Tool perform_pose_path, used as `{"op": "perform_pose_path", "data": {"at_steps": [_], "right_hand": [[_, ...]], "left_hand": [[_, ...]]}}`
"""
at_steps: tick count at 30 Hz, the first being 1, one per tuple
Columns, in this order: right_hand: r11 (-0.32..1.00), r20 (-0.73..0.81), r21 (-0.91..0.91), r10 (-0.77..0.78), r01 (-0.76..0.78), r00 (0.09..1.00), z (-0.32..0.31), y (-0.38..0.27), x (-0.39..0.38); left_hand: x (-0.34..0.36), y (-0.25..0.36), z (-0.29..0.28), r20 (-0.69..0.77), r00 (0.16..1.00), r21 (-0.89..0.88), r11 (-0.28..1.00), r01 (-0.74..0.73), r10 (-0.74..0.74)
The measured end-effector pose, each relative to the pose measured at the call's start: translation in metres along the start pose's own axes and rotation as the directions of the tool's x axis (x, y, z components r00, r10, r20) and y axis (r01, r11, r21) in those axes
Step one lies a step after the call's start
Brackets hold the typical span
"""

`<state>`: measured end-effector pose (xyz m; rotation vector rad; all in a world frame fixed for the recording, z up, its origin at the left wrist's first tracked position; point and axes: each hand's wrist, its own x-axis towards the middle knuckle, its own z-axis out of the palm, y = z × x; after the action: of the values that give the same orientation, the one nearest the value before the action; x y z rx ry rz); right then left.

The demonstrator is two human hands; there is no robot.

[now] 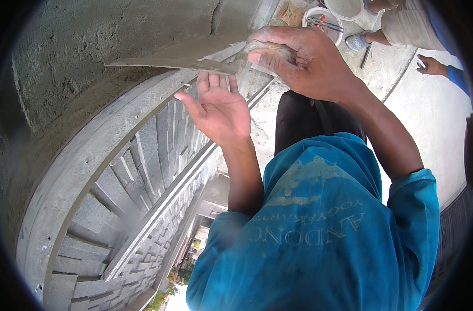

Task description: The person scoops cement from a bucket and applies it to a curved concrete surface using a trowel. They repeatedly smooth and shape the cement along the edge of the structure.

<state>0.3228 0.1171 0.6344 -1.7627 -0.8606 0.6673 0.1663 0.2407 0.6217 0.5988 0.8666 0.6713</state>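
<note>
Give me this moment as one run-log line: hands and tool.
left hand: open, empty, palm toward camera | right hand: gripping trowel | trowel: alongside rough grey wall, contact unclear

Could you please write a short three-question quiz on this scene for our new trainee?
1. Which hand grips the trowel?
2. True or false: the wearer's left hand is clenched in a fist.
3. Where in the picture does the white bucket with items inside appear? A) lower left; B) upper right; C) lower right.

Key:
1. The wearer's right hand.
2. False; it is open, palm showing.
3. B.
</note>
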Motion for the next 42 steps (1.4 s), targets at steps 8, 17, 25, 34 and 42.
{"op": "perform_pose_path", "data": {"at_steps": [8,17,25,34,42], "right_hand": [[0.965,0.038,-0.215,-0.146,0.151,0.989,-0.016,-0.008,-0.026],[0.752,0.03,-0.13,0.655,-0.647,0.755,-0.06,0.085,-0.114],[0.353,0.127,-0.333,0.936,-0.875,0.329,0.056,0.323,-0.193],[-0.197,0.411,0.155,0.904,-0.968,-0.118,0.21,0.579,-0.116],[-0.262,0.471,0.214,0.871,-0.941,-0.136,0.22,0.671,-0.106]], "left_hand": [[-0.002,0.004,0.004,-0.077,0.995,-0.089,0.994,-0.065,0.058],[0.0,-0.003,-0.017,0.158,0.982,0.152,0.98,-0.13,0.106],[0.04,-0.176,-0.148,0.034,0.997,0.561,0.827,0.038,-0.069],[0.236,-0.426,-0.35,-0.134,0.973,0.99,0.015,0.14,-0.185],[0.274,-0.484,-0.399,-0.06,0.968,0.992,0.093,0.085,-0.244]]}}
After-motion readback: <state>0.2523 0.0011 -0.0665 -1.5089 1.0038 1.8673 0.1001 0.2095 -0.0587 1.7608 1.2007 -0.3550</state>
